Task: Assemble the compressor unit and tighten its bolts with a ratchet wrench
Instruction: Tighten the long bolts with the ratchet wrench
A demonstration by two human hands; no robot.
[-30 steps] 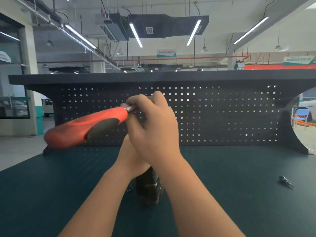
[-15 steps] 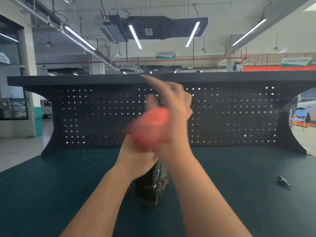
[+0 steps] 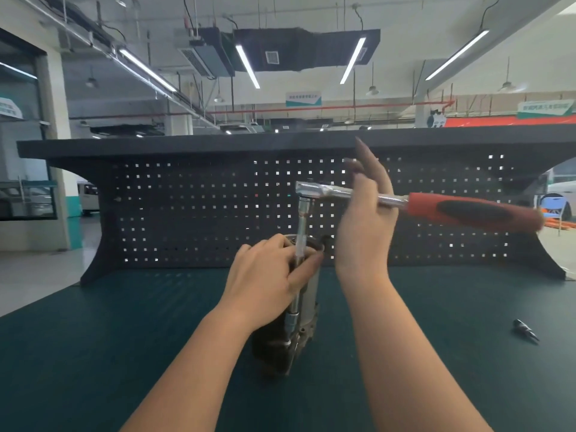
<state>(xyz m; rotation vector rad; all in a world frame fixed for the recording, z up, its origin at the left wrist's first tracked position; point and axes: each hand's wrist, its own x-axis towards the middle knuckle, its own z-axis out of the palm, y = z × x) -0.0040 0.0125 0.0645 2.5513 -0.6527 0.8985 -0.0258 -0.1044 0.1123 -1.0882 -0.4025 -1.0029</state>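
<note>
At the far left a strip of pale workshop floor [image 3: 37, 275] borders the dark green counter [image 3: 93, 353], which is backed by a dark perforated panel [image 3: 187, 213] standing upright across its rear edge. Near the middle of the counter stands the compressor unit [image 3: 307, 310], a dark metal body set upright. The left hand [image 3: 265, 282] rests over its upper part, its fingers [image 3: 280, 244] curled around the top of the unit and around the slim extension bar [image 3: 300, 241] that rises out of it. That bar runs almost straight up, from a socket low beside the unit's body to the chrome head of the ratchet wrench [image 3: 405, 201], whose shaft and red-and-black handle stretch level toward the right, slightly blurred. The right hand [image 3: 364, 219] is raised in front of the wrench shaft just right of the head, palm turned to the left; its fingers [image 3: 367, 163] are straight and spread upward, closed around nothing, and the shaft passes behind the palm, so whether the hand presses on it cannot be told. Well apart to the right, a small dark metal bit [image 3: 525, 330] lies on the counter near its right edge.
</note>
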